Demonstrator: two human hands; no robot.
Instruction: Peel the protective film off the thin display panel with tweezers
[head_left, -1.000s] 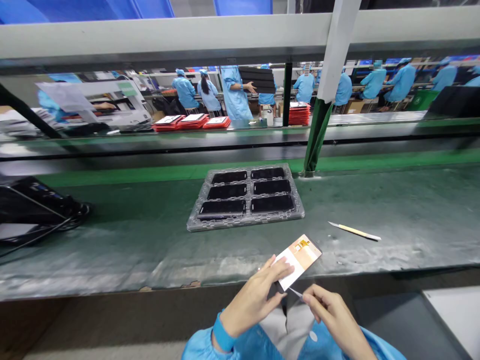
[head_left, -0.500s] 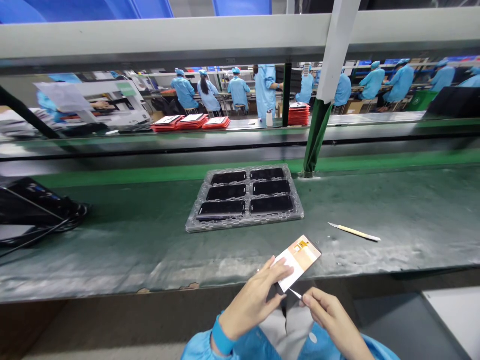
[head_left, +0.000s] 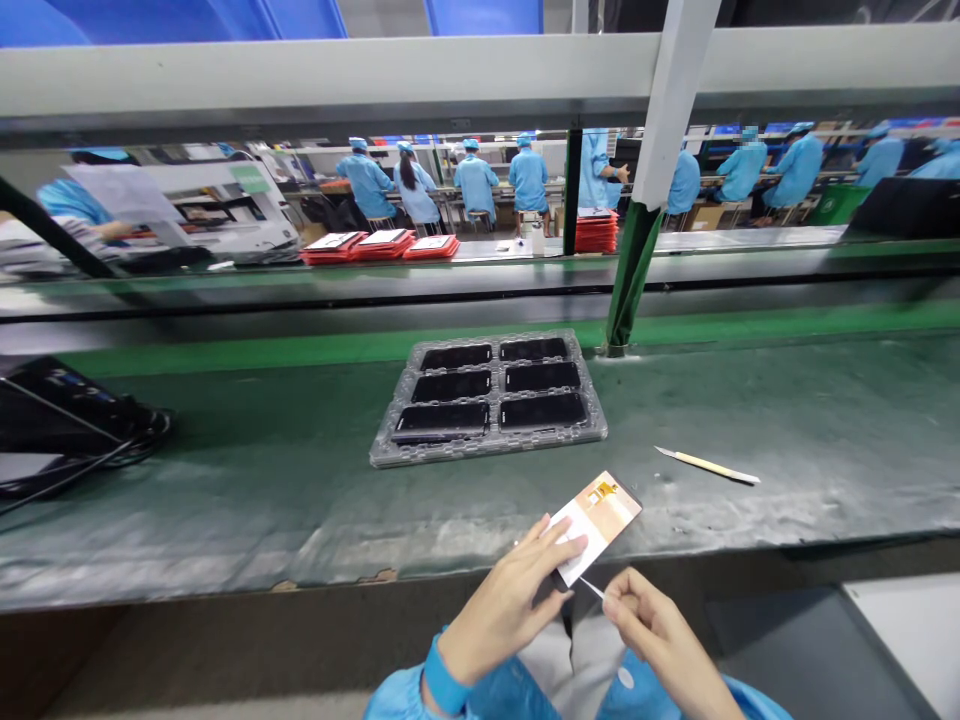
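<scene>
My left hand [head_left: 514, 580] grips a phone screen panel [head_left: 611, 505] at the table's front edge, its fingers lying across the back and its thumb at the lower corner. The panel's back is shiny white and orange, with a gold flex part near its far end. In a pinch, my right hand [head_left: 649, 615] holds a thin, pale, pointed tool [head_left: 592, 588], whose exact kind I cannot make out. The tool's tip meets the panel's near edge. A craft knife [head_left: 707, 465] with a yellow handle lies to the right. Beyond my hands sits a clear plastic tray [head_left: 489, 452] with several black phone screens [head_left: 442, 420].
A black device with cables [head_left: 71, 415] stands at the left of the green table [head_left: 247, 480]. A post [head_left: 634, 270] rises behind the tray, under a white beam [head_left: 315, 85]. Red stacks [head_left: 330, 248] and a white bottle [head_left: 537, 238] stand on the far bench; people in blue work beyond.
My right hand and the pointed tool have shifted very slightly along the panel's near edge. In the background, a standing person has moved right, behind the post.
</scene>
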